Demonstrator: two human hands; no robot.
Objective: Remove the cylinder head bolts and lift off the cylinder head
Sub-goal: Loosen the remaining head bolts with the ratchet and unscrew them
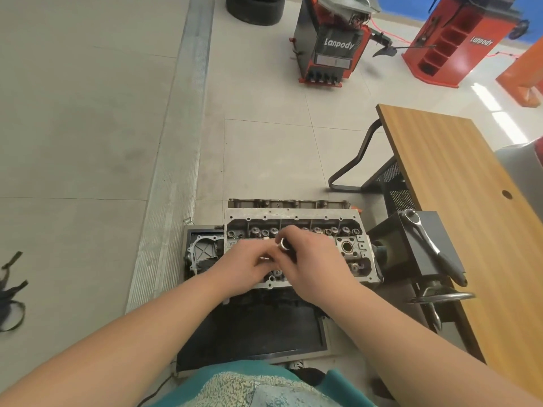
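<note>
The cylinder head (296, 227) sits on the engine block, which stands on a low dark stand (255, 333) on the tiled floor (264, 148), straight ahead of the person. Its open top faces up, with a row of valve springs (317, 230) along the far edge and a round bore (347, 247) near the right end.

Both hands meet over the middle of the cylinder head. The right hand (316, 259) has its grip curled round a dark cylindrical socket (285, 245) with a bright metal rim, which points up and away from the person. The left hand (249, 264) reaches in from the left, its fingertips pinching a small piece just beside the lower end of the socket; what that piece is cannot be made out through the blur. The cylinder head lies directly beneath both grips, and whether the hands touch it cannot be told.

To the right, a ratchet wrench (426, 242) lies diagonally on a dark box (411, 259) just beside the head's right end, its drive head at the far corner. A wooden bench (470, 186) runs along the right side, past the box. A grey timing cover (202, 254) lies at the left end of the stand. Two red machines (332, 42) marked "Lanpody" stand far off across the floor, and black straps (11, 292) lie at the left edge.
</note>
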